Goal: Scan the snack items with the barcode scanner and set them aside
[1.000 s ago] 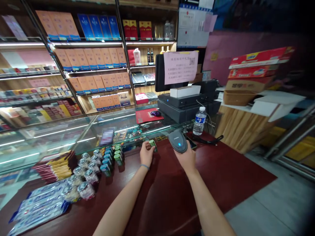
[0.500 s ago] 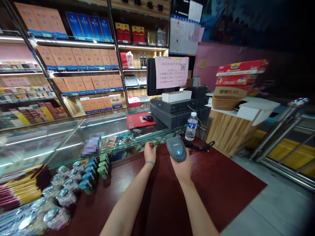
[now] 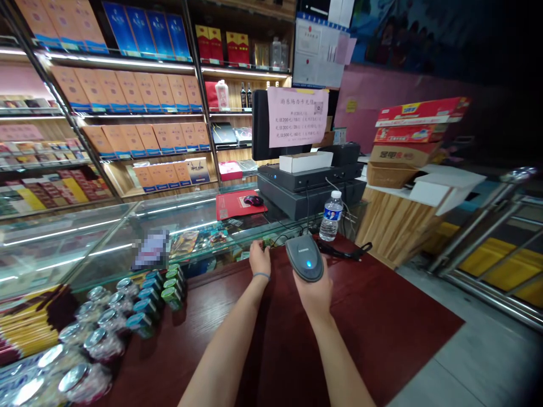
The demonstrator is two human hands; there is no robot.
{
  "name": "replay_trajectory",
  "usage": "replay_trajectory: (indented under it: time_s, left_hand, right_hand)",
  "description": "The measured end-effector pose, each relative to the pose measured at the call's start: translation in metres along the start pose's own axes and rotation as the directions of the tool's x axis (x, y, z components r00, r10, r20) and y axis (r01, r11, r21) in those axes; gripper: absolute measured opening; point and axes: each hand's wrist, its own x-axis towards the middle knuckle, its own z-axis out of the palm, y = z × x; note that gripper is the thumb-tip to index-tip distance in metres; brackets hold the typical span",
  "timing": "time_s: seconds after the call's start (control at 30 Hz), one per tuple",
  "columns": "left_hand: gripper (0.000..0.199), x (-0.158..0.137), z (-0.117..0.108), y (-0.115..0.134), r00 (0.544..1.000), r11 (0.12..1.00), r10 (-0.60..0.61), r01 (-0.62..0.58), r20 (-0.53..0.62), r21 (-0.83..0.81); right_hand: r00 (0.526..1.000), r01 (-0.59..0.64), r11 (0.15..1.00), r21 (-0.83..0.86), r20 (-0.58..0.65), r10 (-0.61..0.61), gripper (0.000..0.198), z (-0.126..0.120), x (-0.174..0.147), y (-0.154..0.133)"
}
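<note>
My right hand (image 3: 317, 289) is wrapped round a dark grey barcode scanner (image 3: 304, 254), held above the dark red counter (image 3: 203, 345). A blue light glows on the scanner's back. My left hand (image 3: 259, 260), with a thin blue band at the wrist, rests at the counter's far edge by the glass. Its fingers are curled, and whatever they hold, if anything, is hidden. Just beyond the scanner a water bottle (image 3: 330, 217) stands upright. Beside it lies a black cable (image 3: 345, 251).
Lidded jars (image 3: 102, 342) and small green tins (image 3: 172, 295) line the counter's left. Behind are a glass display case (image 3: 127, 226), a mouse (image 3: 253, 200) on a red pad, and a monitor (image 3: 261, 124) bearing a pink notice. Stacked cartons (image 3: 407, 152) and metal railings (image 3: 479, 237) stand right.
The view has shifted slightly, so the jars and tins sit a little further left. Both hands stay almost where they were, the scanner still in my right hand.
</note>
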Motion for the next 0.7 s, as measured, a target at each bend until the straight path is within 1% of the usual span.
replay_trajectory:
  time_s: [0.17, 0.27, 0.4, 0.57, 0.7]
  left_hand:
    - [0.018, -0.003, -0.004, 0.007, 1.0, 1.0, -0.022, 0.022, 0.005, 0.013]
    - [0.021, -0.005, -0.005, 0.011, 0.999, 0.999, -0.041, 0.041, 0.001, -0.003]
    - [0.024, -0.007, -0.007, 0.011, 0.998, 0.998, -0.057, 0.057, 0.004, -0.002]
    - [0.023, -0.008, -0.011, 0.012, 0.997, 0.996, -0.08, 0.08, -0.003, 0.029]
    - [0.025, -0.01, -0.015, 0.016, 0.994, 0.994, -0.105, 0.105, -0.027, 0.007]
  right_hand:
    - [0.999, -0.046, 0.998, 0.031, 0.024, 0.045, 0.05, -0.001, 0.0, -0.003]
    - [0.998, -0.051, 0.998, 0.047, 0.035, 0.05, 0.05, -0.001, -0.001, -0.004]
    - [0.996, -0.077, 0.997, 0.028, 0.041, 0.075, 0.051, -0.001, -0.001, -0.005]
    - [0.998, -0.054, 0.998, 0.028, 0.032, 0.053, 0.05, 0.001, -0.001, -0.003]
    - [0.998, -0.045, 0.999, -0.017, 0.031, 0.046, 0.05, 0.006, 0.0, 0.002]
